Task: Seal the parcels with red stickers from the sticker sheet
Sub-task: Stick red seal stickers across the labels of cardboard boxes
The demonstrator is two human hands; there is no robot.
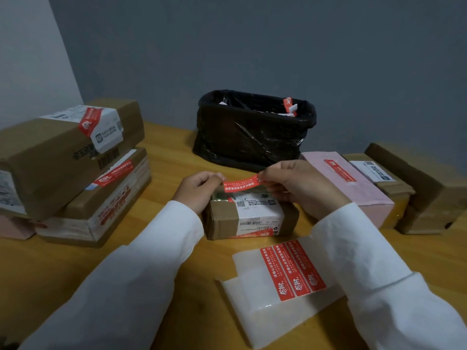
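Observation:
A red sticker (241, 184) is stretched flat between my two hands, just above the far edge of a small brown parcel (222, 218) with a white label. My left hand (199, 188) pinches the sticker's left end. My right hand (298, 183) pinches its right end. Near the front of the table lies the sticker sheet (257, 294), a pale backing with three red stickers (293, 269) still on it, partly under my right sleeve.
Two stacked cardboard boxes (63, 152) with red stickers stand at the left. A bin with a black bag (252, 132) sits behind the parcel. A pink parcel (353, 183) and brown boxes (417, 188) are at the right on the wooden table (63, 269).

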